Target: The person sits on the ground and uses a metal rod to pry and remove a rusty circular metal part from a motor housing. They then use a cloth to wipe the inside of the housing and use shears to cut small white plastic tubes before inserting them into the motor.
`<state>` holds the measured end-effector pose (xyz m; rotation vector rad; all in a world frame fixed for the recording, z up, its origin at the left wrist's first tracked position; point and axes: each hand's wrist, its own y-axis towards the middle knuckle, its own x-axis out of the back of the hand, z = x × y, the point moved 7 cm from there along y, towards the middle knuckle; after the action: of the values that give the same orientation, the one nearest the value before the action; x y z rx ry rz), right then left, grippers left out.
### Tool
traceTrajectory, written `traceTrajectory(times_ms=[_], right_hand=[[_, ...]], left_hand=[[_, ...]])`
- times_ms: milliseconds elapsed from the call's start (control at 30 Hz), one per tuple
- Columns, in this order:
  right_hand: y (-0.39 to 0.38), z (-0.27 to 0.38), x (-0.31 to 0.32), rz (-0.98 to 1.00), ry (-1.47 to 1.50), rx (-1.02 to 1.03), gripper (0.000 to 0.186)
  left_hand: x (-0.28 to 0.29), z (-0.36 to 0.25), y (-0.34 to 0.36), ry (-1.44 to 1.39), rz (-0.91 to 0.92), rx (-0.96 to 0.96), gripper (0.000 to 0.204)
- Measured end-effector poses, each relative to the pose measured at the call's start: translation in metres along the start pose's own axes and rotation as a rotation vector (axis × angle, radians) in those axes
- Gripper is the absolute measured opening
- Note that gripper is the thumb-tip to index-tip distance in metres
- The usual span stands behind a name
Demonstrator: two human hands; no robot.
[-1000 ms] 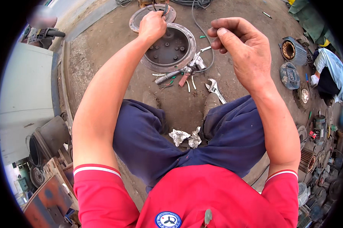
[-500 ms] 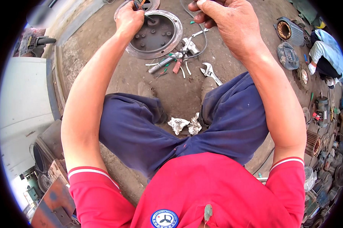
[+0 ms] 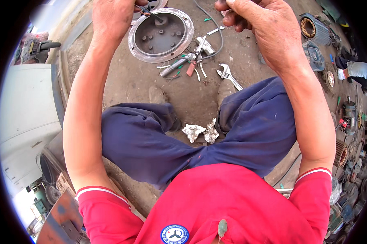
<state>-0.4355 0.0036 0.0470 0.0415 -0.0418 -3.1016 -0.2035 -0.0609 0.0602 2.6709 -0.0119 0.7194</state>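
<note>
A round metal housing (image 3: 161, 38) with a bright flat rim and several bolt heads inside lies on the ground beyond my feet. A dark cable (image 3: 154, 16) rises from the hub inside it and splits into wires. My left hand (image 3: 112, 22), left of the housing, is closed on these wires at the top edge of the view; its fingertips are partly cut off. My right hand (image 3: 267, 26) is held up at the right, apart from the housing, its fingers curled and pinched together. Whatever they may hold is too small or hidden to make out.
Between my feet and the housing lie a silver tool (image 3: 175, 67), wire scraps (image 3: 199, 74), an adjustable wrench (image 3: 229, 76) and a spanner (image 3: 215, 30). Crumpled white paper (image 3: 193, 132) sits between my shoes. At the right are motor parts (image 3: 315, 29) and a crouching co-worker (image 3: 358, 72).
My left hand has moved left and up, drawing the wires leftward from over the housing. My right hand has shifted right. The co-worker at the right has bent lower.
</note>
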Motion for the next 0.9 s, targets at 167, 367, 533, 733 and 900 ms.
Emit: traceTrajectory(times_ms=[167,367,533,733,900], right_hand=[[0.013,-0.011,0.043,0.17,-0.173,-0.055,0.016],[0.033,-0.206,0.1,0.21,-0.693,-0.324,0.025],[-0.008,-0.374,0.037,0.477,-0.803,-0.399,0.023],[-0.003,-0.459,-0.015,0.432,-0.905,-0.413,0.031],[0.015,-0.467,-0.042,0.454,-1.03,-0.361,0.032]], left_hand=[[-0.103,0.035,-0.15,0.265,1.43,-0.019,0.029],[-0.087,0.286,-0.21,1.045,1.583,0.163,0.035],[-0.07,0.436,-0.216,1.067,0.764,-0.171,0.051],[-0.058,0.45,-0.191,1.077,0.84,0.195,0.045],[0.001,0.458,-0.245,1.147,0.919,0.44,0.04]])
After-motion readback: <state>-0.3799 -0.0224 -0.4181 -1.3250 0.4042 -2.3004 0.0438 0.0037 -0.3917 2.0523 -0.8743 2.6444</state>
